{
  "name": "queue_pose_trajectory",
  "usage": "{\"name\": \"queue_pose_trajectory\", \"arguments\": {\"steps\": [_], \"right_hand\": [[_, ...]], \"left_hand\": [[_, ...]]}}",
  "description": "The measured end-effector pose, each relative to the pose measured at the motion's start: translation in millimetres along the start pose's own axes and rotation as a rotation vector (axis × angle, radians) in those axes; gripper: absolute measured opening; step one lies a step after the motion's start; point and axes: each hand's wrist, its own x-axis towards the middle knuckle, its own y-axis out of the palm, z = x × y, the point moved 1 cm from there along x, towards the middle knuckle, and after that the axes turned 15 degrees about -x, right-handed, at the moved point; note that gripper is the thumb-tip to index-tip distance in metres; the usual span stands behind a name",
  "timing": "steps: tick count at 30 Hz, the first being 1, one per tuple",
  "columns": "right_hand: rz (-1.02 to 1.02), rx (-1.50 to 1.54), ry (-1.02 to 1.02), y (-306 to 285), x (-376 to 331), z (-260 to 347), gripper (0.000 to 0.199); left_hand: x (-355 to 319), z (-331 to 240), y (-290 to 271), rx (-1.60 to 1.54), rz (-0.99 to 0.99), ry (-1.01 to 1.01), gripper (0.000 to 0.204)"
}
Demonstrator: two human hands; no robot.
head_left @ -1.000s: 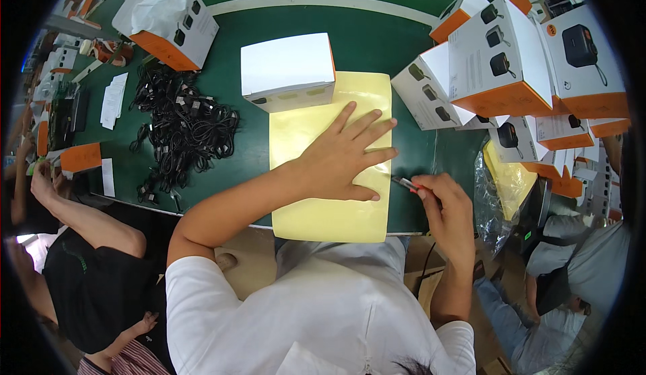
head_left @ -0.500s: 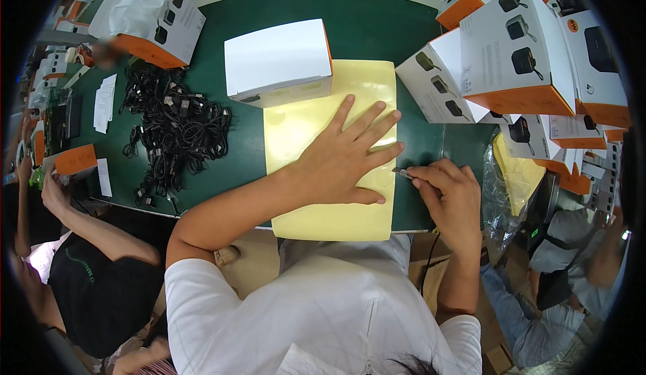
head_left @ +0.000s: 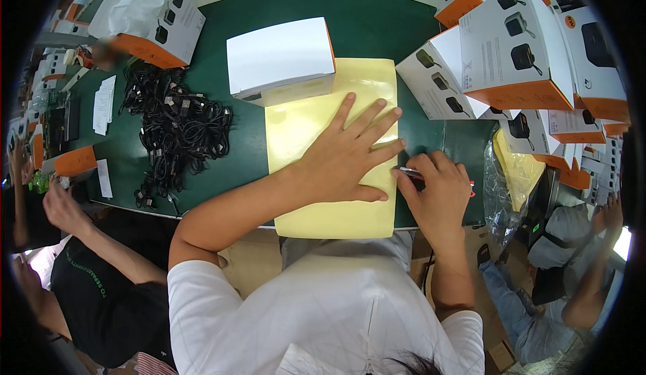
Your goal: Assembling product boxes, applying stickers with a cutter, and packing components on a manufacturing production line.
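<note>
My left hand (head_left: 353, 149) lies flat with fingers spread on a glossy yellow sheet (head_left: 303, 220), pressing on its right half. Just right of the sheet, my right hand (head_left: 441, 196) is closed round a slim utility knife (head_left: 409, 171). The knife's grey metal tip points left at the sheet's right edge, and a bit of red shows past the far side of the hand. Most of the knife's body is hidden by my fingers. A white box (head_left: 282, 58) with an orange side rests on the sheet's upper left part.
A heap of black cables (head_left: 178, 129) lies left on the green table (head_left: 383, 18). White-and-orange boxes (head_left: 515, 52) are stacked at the right, near clear plastic wrap (head_left: 499, 207) and more yellow sheets (head_left: 518, 173). A co-worker (head_left: 108, 274) sits at the left, another person (head_left: 565, 294) at the right.
My right hand has turned and shifted slightly left with the knife, bringing it closer against the sheet's right edge. My left hand stays spread on the sheet. The left co-worker's arm has moved.
</note>
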Motion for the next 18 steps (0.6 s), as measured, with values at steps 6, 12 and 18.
{"name": "queue_pose_trajectory", "arguments": {"steps": [6,12,18], "right_hand": [[-0.04,0.051,0.033,-1.0,0.3,1.5,0.02],[-0.103,0.209,0.092,-17.3,-7.7,0.2,0.021],[-0.226,0.474,0.211,-36.3,-23.1,-14.4,0.023]], "left_hand": [[1.2,-2.0,-1.3,0.028,0.006,-0.01,0.084],[-0.3,-0.7,1.9,0.059,-0.042,-0.008,0.084],[-22.3,-18.7,-56.9,0.07,-0.344,0.298,0.062]]}}
